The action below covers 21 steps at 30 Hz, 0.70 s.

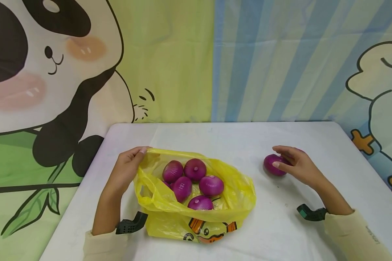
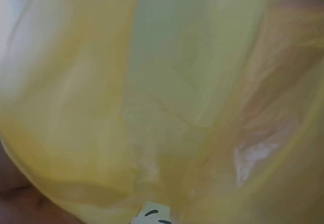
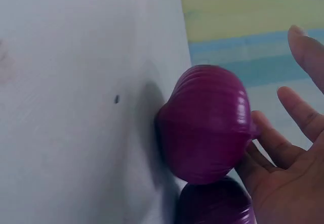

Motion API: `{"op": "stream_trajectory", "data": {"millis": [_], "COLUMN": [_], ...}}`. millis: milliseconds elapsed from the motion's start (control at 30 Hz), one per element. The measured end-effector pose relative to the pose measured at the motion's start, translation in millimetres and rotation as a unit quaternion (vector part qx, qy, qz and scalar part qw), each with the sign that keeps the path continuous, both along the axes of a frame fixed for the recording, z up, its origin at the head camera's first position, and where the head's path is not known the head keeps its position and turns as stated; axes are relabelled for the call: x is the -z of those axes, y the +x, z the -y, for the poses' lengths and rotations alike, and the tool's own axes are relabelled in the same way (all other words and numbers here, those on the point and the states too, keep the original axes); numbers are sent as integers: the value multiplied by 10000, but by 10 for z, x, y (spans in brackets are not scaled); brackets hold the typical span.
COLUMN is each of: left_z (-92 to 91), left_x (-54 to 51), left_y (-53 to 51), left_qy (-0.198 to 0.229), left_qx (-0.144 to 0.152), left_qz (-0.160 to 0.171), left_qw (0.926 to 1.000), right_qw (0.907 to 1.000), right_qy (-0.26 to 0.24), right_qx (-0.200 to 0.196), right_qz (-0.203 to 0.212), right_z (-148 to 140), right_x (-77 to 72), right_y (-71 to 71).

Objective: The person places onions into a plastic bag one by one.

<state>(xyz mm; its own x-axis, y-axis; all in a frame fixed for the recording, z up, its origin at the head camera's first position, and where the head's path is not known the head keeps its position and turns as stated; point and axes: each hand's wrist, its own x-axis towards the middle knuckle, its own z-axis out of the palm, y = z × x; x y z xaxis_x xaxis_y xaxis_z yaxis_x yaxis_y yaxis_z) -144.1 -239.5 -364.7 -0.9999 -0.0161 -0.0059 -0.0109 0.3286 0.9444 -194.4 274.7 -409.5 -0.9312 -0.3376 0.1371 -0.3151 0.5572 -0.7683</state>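
My left hand (image 1: 125, 171) pinches the left rim of a yellow plastic bag (image 1: 240, 186), whose mouth gapes upward. Several purple onions (image 1: 211, 185) lie inside it. In the left wrist view the bag's thin film (image 2: 172, 82) covers nearly everything. Over on the right, my right hand (image 1: 296, 166) hovers beside a purple onion (image 1: 270, 165) on the table, fingers spread and not wrapped round it. The right wrist view has this onion (image 3: 205, 125) close to the fingertips, with a second onion (image 3: 215, 206) next to it; from the head that one is mostly hidden behind the hand.
Everything stands on a white-covered table (image 1: 215, 139). A printed curtain with a panda (image 1: 94, 105) and stripes hangs behind its back edge. Each wrist carries a black camera mount (image 1: 311, 213). Small dark specks dot the cloth near the right-hand onions.
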Motion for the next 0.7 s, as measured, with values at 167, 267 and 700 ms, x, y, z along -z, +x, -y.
{"op": "stream_trajectory", "data": {"millis": [167, 267, 700], "left_z": [0, 0, -1], "left_x": [-1, -6, -5], "left_y": [-5, -3, -6], "left_qy": [23, -9, -8], "left_qx": [25, 20, -14], "left_qz": [-8, 14, 86], "left_qw": [10000, 10000, 10000], "right_qw": [9997, 9993, 9934], "right_qy": [89, 196, 793], "right_qx": [21, 65, -182], "right_qz": [215, 297, 812], "right_z": [-39, -22, 155], "right_x": [72, 79, 267], "right_y": [-6, -18, -33]}}
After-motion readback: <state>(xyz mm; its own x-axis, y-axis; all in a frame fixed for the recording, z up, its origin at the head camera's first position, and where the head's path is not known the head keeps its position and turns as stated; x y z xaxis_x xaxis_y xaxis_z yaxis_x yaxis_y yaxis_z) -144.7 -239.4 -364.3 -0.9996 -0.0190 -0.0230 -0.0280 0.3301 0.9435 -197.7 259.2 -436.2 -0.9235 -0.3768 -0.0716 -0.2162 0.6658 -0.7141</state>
